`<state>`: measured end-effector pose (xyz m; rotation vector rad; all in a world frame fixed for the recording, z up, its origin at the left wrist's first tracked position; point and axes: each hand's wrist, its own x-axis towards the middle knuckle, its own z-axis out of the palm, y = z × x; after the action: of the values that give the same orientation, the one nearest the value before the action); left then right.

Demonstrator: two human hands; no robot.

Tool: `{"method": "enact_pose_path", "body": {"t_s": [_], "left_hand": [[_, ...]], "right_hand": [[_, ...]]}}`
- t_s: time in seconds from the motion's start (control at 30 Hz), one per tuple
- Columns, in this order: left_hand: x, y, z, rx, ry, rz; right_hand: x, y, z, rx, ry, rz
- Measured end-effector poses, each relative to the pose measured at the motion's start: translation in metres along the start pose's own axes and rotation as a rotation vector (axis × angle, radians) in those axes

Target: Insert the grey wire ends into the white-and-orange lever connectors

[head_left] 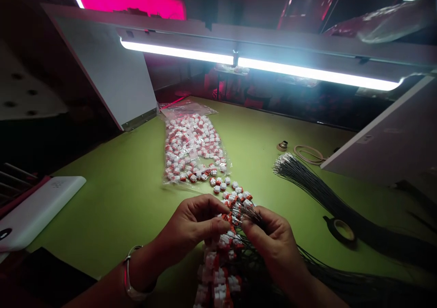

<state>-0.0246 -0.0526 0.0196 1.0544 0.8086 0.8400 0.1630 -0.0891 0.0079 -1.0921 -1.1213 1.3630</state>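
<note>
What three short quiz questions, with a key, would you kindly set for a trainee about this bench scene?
1. Multiple choice: what does the right hand pinch? a) a bracelet; b) thin wires; c) a metal ring.
2. True or false: the tape roll lies to the right of the plastic bag in this view.
3. Fill in the blank: the loose connectors beside the bag are white and ____.

Key: 1. b; 2. true; 3. orange-red.

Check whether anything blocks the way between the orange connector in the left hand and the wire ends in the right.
Nothing visible stands between the orange connector in the left hand and the wire ends in the right hand; whether they touch is too small to tell.
</note>
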Motion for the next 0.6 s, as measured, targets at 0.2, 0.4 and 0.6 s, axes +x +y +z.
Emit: {"method": "enact_pose_path", "body": {"t_s": [0.2,0.4,0.6], "left_hand": [[0.0012,-0.0060,0.0029,-0.091,0.012,-0.096],[0.0022,-0.0065,0.0015,-0.119,0.037,-0.128],[0.0007,-0.0073,0.0008,-0.102,0.020,-0.112]], "right_hand": [[-0.0057,0.0003,0.0005,-0.061,-0.016,0.006],[-0.0065,-0.0018,0.0011,-0.098,-0.057,-0.006],[-0.0071,-0.0030,0.0017,-0.089,-0.052,0.027]]}}
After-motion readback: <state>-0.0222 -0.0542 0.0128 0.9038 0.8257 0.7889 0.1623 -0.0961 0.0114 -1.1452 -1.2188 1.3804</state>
